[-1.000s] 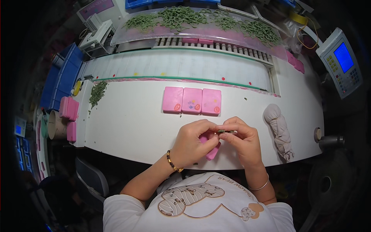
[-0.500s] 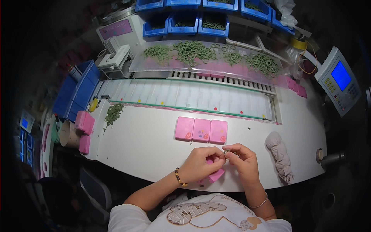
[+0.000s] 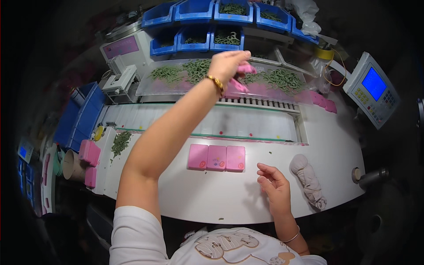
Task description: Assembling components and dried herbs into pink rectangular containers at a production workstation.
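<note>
My left hand is stretched far forward over the clear plastic tray, just below the blue bins. Its fingers are closed on a floppy pink rubber mould, whose two halves hang apart. Green wax rings lie heaped in the tray. I cannot make out whether the fingers also hold a ring. My right hand hovers over the near right of the white table, fingers loosely apart and holding nothing. Three closed pink moulds sit side by side in the middle of the table.
Blue bins with green rings line the back. A grey control panel with a blue screen stands at right, beyond a rolled cloth. Green scraps and stacked pink moulds are at left. A white slatted strip crosses the table.
My left hand has swung from beside the right hand up to the tray, carrying the pink mould. The right hand has opened and stays near the table's front. The view has shifted slightly.
</note>
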{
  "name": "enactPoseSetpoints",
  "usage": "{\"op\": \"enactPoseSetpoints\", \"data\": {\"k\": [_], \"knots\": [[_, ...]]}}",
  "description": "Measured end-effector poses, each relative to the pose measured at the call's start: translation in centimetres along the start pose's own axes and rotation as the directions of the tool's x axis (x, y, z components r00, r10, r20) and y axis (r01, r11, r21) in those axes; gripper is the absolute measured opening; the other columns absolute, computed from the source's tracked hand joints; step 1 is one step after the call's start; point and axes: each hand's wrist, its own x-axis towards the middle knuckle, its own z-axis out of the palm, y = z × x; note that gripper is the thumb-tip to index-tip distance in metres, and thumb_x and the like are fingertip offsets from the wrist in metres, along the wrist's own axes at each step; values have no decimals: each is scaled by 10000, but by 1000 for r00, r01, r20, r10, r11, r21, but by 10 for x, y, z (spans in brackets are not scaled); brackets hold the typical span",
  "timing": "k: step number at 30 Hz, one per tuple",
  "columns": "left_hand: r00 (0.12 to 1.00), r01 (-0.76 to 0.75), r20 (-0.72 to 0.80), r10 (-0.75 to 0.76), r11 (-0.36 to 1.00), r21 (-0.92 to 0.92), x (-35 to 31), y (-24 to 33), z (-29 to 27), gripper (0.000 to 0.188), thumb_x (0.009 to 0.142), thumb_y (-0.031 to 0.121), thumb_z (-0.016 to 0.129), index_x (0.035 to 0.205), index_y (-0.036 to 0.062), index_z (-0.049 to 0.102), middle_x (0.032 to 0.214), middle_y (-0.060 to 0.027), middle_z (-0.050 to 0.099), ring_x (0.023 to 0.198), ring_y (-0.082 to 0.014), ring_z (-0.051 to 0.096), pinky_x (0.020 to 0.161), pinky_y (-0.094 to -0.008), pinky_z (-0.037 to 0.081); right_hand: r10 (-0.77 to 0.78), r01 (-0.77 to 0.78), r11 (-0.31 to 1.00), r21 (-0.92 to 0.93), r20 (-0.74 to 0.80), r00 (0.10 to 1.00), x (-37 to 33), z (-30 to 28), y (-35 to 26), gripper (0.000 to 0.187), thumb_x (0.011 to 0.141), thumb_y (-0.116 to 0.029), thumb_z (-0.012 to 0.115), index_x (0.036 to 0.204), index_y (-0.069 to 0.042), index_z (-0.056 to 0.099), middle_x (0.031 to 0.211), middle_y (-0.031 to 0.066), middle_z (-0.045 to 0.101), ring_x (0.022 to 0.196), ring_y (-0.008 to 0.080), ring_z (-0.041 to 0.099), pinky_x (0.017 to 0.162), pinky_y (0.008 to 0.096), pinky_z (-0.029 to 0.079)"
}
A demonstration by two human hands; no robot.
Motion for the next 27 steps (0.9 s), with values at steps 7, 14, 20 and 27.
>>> {"op": "enactPoseSetpoints", "data": {"k": [7,14,20,27], "knots": [[898,421,240,-369,879,-222,-113,-92,22,400,969,326,572,1187,-8,564,914,-82,654,747,-126,616,657,-271,518,-499,425,819,-387,-111,860,-10,-19,-4,455,772,-19,740,1206,-12,603,1097,95,577,989,191,567,788,272,482],[845,525,178,-504,719,-456,-199,-123,22,482,991,407,509,1241,-3,547,944,-89,659,882,-148,634,821,-291,513,-613,714,381,-587,418,670,3,-5,8,463,641,95,597,1088,-16,648,1136,153,608,1016,357,590,901,432,491],[882,471,176,-437,828,-304,-206,-113,21,652,982,564,404,1244,-14,557,915,-87,657,869,-151,641,815,-281,527,-633,682,395,-615,355,687,1,2,0,440,668,103,572,1080,-17,669,1134,120,669,1040,297,629,853,382,518],[839,543,237,-489,763,-351,-203,-127,9,779,979,634,245,1204,-43,558,790,-95,635,634,-164,623,596,-309,549,-610,740,-93,-666,626,486,-18,-28,8,355,834,-75,609,1185,-47,646,1219,75,648,1116,235,609,923,365,446]]}}
